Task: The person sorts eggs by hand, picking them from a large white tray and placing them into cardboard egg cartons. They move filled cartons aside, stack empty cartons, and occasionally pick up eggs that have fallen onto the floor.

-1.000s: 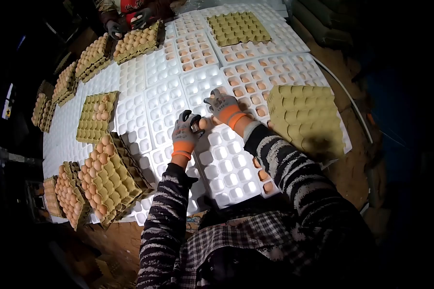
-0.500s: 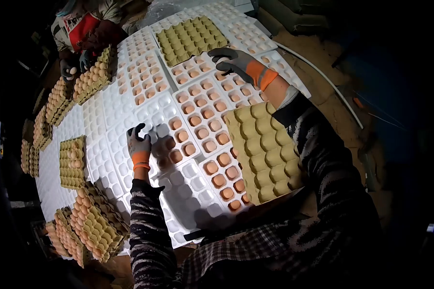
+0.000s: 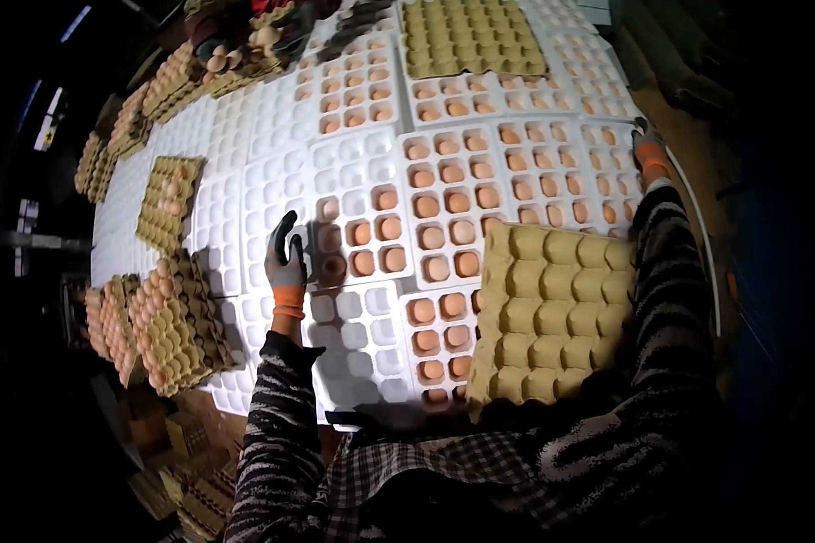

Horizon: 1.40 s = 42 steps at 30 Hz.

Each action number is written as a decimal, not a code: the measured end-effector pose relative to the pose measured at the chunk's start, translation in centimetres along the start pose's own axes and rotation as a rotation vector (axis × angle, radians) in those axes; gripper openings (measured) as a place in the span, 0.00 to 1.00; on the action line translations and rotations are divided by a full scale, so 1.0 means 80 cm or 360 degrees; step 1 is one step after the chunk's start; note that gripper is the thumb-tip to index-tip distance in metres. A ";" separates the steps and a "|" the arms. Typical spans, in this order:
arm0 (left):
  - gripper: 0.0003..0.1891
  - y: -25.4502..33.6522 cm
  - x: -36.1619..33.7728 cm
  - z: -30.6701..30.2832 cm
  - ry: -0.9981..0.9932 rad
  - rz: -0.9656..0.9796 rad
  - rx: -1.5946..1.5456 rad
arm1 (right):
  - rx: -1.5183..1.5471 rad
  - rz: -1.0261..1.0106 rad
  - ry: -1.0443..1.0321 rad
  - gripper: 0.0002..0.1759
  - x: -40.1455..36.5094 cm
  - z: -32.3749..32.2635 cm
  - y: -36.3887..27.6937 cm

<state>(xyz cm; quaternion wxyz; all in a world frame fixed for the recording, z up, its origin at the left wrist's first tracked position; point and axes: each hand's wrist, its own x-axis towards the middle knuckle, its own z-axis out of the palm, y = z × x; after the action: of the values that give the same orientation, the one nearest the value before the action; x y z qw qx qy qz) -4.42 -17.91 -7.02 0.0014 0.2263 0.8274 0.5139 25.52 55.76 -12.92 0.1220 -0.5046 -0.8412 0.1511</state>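
Brown eggs lie between left hand, open, and right hand, its grip unclear.

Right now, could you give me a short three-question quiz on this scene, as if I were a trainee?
1. True or false: the left hand and the right hand are apart.
2. What lies at the near right, partly over the trays?
A) a blue bucket
B) a brown egg carton
C) a glass jar
3. Fill in: the eggs near the middle sit in ____ trays.

Key: 1 true; 2 B; 3 white.
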 end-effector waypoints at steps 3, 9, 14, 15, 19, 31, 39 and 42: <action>0.21 0.008 -0.017 -0.010 -0.0226 0.0052 0.0102 | -0.0212 0.0094 -0.0525 0.32 0.007 0.024 0.012; 0.27 0.002 -0.055 -0.006 -0.0694 0.0565 0.0744 | -0.0068 -0.0361 -0.0260 0.33 0.042 0.029 -0.010; 0.20 0.000 -0.084 -0.016 -0.0475 0.0466 0.0446 | 0.0029 -0.1057 -0.0074 0.33 -0.046 -0.054 -0.222; 0.21 0.003 -0.085 -0.022 -0.0379 0.0541 0.0534 | 0.0074 -0.1195 -0.0093 0.32 -0.082 -0.075 -0.273; 0.25 0.035 -0.126 -0.083 -0.0203 0.0221 0.0037 | 0.0700 -0.1465 -0.0448 0.27 -0.264 -0.127 -0.456; 0.28 -0.045 -0.218 -0.589 0.0464 0.0222 0.0954 | 0.0740 -0.2190 -0.1452 0.29 -0.836 -0.018 -0.913; 0.24 -0.180 -0.183 -0.707 -0.0063 0.0043 0.1138 | 0.0140 -0.2336 -0.0962 0.22 -1.016 0.112 -1.048; 0.22 -0.201 -0.192 -0.725 0.0322 -0.0196 -0.0266 | 0.0889 -0.1894 -0.1231 0.23 -0.990 0.105 -1.053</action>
<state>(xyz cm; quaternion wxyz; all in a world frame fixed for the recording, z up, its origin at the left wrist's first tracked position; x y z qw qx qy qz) -10.25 -78.94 3.11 -0.0317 0.1212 0.7900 0.6002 -9.32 -53.00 6.94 0.0027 0.1724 -0.8847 0.4332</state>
